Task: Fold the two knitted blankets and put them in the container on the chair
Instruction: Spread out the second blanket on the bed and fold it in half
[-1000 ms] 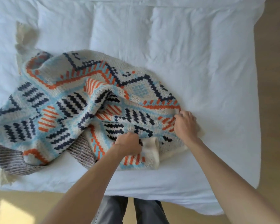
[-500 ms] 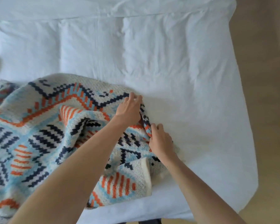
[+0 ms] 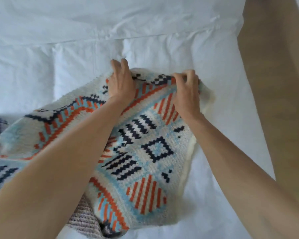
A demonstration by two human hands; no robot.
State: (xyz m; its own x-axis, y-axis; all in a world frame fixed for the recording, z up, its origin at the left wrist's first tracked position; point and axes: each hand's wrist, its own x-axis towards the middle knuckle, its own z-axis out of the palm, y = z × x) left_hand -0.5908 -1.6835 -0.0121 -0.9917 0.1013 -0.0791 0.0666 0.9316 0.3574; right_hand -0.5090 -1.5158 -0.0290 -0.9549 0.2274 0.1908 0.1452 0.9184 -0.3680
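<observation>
A patterned knitted blanket [image 3: 150,152] in cream, light blue, orange and navy lies rumpled on the white bed [image 3: 162,49], spreading from the middle to the left edge of view. My left hand [image 3: 121,83] grips its far edge near the middle. My right hand [image 3: 186,94] pinches the same far edge a little to the right, at the cream corner. A grey knitted blanket [image 3: 83,221] peeks out from under the patterned one at the bottom. The container and chair are out of view.
White bedding with creases covers the bed beyond and right of the blanket. The bed's right edge meets a tan floor [image 3: 274,83] running down the right side.
Both hands moved farther up the bed along the blanket's edge, and the right hand now holds its far cream corner. The view moved closer and shifted right.
</observation>
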